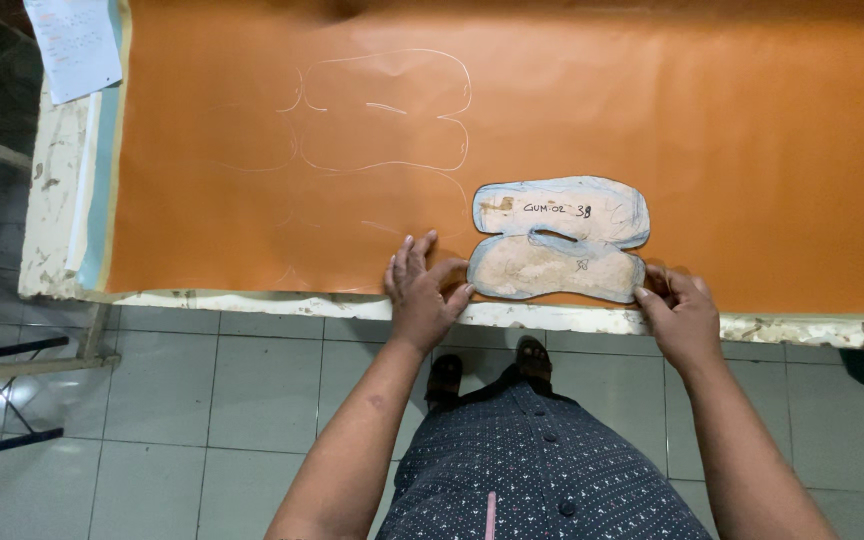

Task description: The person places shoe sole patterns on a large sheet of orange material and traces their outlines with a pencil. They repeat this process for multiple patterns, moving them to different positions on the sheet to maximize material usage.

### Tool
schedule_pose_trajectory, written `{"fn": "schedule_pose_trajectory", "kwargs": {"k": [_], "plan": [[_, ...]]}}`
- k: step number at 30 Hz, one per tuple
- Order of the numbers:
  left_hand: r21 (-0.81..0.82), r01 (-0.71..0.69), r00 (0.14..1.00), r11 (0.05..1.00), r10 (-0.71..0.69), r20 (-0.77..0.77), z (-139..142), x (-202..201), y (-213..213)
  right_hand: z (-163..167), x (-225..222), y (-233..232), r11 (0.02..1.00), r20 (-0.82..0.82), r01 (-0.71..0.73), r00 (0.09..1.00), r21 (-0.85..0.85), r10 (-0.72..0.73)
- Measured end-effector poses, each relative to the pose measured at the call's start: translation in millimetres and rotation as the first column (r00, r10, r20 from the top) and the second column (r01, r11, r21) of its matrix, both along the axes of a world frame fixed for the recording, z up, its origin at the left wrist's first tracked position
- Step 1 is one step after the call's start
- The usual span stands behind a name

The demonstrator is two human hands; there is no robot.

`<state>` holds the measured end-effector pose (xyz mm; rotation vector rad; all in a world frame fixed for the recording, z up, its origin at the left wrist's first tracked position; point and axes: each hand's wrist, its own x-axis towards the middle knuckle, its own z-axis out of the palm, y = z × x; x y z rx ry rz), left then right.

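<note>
Flat on the big orange sheet, near the front edge of the desk: a worn cardboard shoe pattern. Left hand pressed down beside its left end, fingers spread apart, thumb touching the edge. Right hand pinching the pattern's right end, grip closed on it. White traced outlines farther back.

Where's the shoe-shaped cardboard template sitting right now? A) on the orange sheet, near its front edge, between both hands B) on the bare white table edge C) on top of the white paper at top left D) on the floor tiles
A: the cardboard template lies flat on the orange sheet near its front edge, with the left hand touching its left end and the right hand at its right end.
</note>
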<state>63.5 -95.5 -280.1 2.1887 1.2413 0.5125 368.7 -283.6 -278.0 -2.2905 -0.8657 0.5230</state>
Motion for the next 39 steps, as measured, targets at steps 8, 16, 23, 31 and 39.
{"fn": "schedule_pose_trajectory", "kwargs": {"k": [8, 16, 23, 31, 39], "plan": [[0.043, 0.051, 0.992, 0.998, -0.046, -0.117, -10.1, 15.6, -2.8, -1.7, 2.9, -1.5, 1.0, 0.013, -0.014, 1.0, -0.008, 0.014], [0.242, 0.533, 0.841, 0.81, -0.477, -0.257, -4.1, 89.1, -58.9, -0.5, 4.6, 2.4, 0.997, 0.07, -0.074, 0.995, 0.003, 0.073], [0.271, 0.561, 0.814, 0.782, -0.463, -0.35, 13.2, 89.1, -66.7, 46.6, -29.9, 48.9, 0.96, 0.254, -0.254, 0.942, 0.116, 0.218], [-0.138, 0.578, 0.729, 0.804, -0.585, -0.354, 13.1, 91.2, -64.3, 85.6, -110.8, 143.3, 0.774, -0.115, -0.631, 0.766, 0.049, 0.632], [0.123, 0.537, 0.83, 0.835, -0.498, -0.25, -5.7, 92.0, -66.8, 82.5, -132.3, 168.2, 0.686, -0.137, -0.716, 0.698, -0.127, 0.703]]}}
